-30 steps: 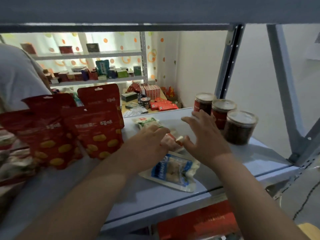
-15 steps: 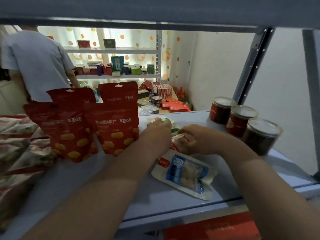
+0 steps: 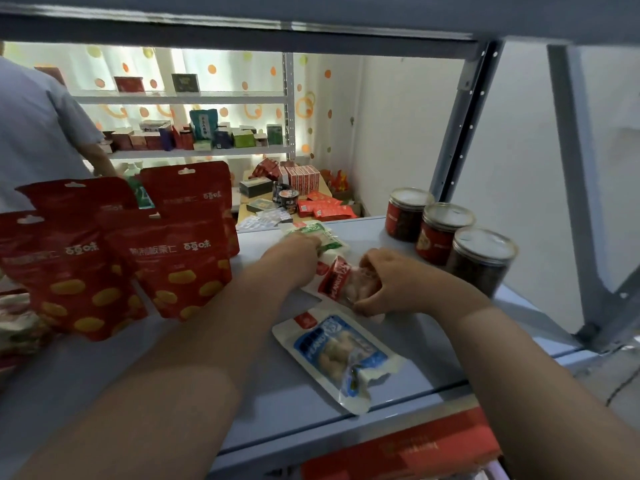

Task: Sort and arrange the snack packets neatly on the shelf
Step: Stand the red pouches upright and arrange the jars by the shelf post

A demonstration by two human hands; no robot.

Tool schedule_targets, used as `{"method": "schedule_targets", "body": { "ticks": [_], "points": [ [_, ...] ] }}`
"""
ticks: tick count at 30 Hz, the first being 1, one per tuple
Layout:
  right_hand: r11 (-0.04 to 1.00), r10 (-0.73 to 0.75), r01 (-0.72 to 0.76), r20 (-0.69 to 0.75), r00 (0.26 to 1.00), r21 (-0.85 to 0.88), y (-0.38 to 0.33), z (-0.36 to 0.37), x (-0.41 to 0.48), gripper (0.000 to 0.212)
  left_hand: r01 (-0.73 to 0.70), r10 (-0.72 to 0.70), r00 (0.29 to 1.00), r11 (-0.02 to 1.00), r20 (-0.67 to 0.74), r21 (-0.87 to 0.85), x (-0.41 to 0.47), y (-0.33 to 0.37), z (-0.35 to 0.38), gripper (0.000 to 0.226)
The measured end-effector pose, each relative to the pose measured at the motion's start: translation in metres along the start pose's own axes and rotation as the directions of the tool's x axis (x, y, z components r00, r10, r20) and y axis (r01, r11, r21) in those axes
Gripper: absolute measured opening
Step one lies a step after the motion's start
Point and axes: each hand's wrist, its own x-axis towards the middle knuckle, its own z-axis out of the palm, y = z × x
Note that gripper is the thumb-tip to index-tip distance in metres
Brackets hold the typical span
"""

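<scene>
Since a second ago the right hand (image 3: 391, 284) has dropped from an open hover and now pinches the red peanut packet (image 3: 341, 280), lifting its edge off the shelf (image 3: 426, 358). The left hand (image 3: 294, 259) presses fingers-down on the green packet (image 3: 317, 233) just behind the red one; its grip is hidden. The blue peanut packet (image 3: 341, 356) lies flat in front of the red one, three jars (image 3: 446, 233) to the right, and red pouches (image 3: 173, 258) stand to the left.

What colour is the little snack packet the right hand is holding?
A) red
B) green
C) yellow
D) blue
A: the right hand grips the red packet, while the blue packet lies untouched on the shelf nearer the edge.
</scene>
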Motion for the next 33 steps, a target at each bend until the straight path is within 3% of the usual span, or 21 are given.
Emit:
{"method": "schedule_targets", "body": {
  "ticks": [3,7,10,15,21,24,27,29,33],
  "points": [
    [0.989,0.010,-0.002,-0.054,0.998,0.147,0.004,0.000,-0.010,0.083,0.021,-0.021,0.999,1.000,0.029,0.005,0.007,0.001,-0.001,0.051],
    [0.988,0.052,-0.020,-0.203,0.978,0.155,0.008,0.001,-0.013,0.081,0.029,-0.029,0.998,1.000,0.057,0.003,0.012,0.000,-0.003,0.054],
    [0.980,0.155,-0.112,-0.279,0.948,0.162,0.002,0.007,-0.001,0.084,0.010,-0.011,0.999,1.000,0.049,0.010,0.012,-0.002,-0.003,0.053],
    [0.970,0.237,-0.243,-0.197,0.951,-0.009,-0.014,0.024,0.026,0.095,0.001,-0.004,0.999,0.998,0.053,0.060,0.008,-0.005,-0.007,0.062],
    [0.969,0.237,-0.244,-0.171,0.956,-0.024,-0.019,0.028,0.026,0.100,-0.022,0.018,0.998,0.997,0.061,0.068,0.004,-0.007,-0.006,0.059],
    [0.985,0.171,-0.171,-0.242,0.955,0.022,-0.019,0.020,0.008,0.092,-0.052,0.052,0.999,0.998,-0.007,0.027,-0.005,-0.009,-0.004,0.060],
    [0.999,0.004,0.010,-0.296,0.955,0.048,-0.024,0.015,-0.021,0.056,-0.082,0.076,0.995,0.993,-0.065,-0.091,-0.028,-0.011,-0.006,0.058],
    [0.997,-0.033,0.049,-0.245,0.969,0.062,-0.033,0.015,-0.045,0.041,-0.157,0.148,0.985,0.983,-0.091,-0.100,-0.052,-0.013,-0.011,0.048],
    [0.998,-0.030,0.033,-0.049,0.998,0.054,-0.052,0.028,-0.083,0.063,-0.216,0.210,0.973,0.975,-0.093,-0.058,-0.104,-0.024,-0.017,0.046]
  ]
}}
